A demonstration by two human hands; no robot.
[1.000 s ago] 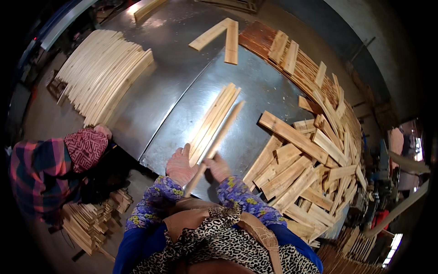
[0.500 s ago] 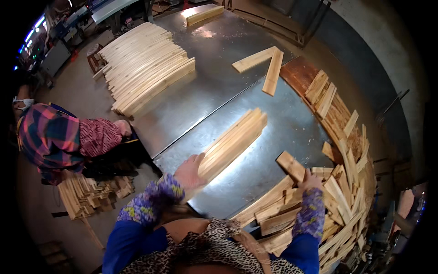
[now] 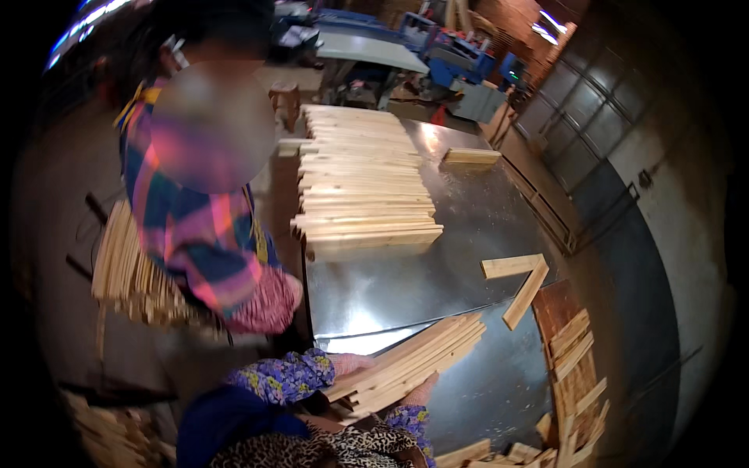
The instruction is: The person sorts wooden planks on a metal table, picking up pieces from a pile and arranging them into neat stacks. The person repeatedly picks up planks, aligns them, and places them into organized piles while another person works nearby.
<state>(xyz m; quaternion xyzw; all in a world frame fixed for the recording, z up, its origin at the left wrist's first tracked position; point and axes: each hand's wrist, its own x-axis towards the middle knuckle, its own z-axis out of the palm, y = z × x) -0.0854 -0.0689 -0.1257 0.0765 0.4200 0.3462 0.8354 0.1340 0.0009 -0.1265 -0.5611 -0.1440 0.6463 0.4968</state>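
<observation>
A bundle of pale wooden slats [image 3: 425, 351] lies slanted on the metal tabletop in front of me, its near ends uneven. My left hand [image 3: 353, 364] is closed on the bundle's left side, fingers partly hidden by the wood. Against the near right side, my right hand [image 3: 421, 390] grips the slats, its fingers only partly visible. Both forearms wear flowered sleeve covers. Beyond the bundle, a wide row of slats [image 3: 367, 179] stands packed together on the table. Two loose boards [image 3: 515, 269] form an angle to the right.
A co-worker in a plaid top [image 3: 195, 249] stands close at the table's left edge. Behind that person is a stack of slats [image 3: 125, 257]. Loose boards [image 3: 573, 351] lie along a brown panel at right. A short board stack [image 3: 471, 156] sits at the far end.
My view has swung left and up. My right hand has left the loose board at the right and come to the slat bundle, which both hands now hold.
</observation>
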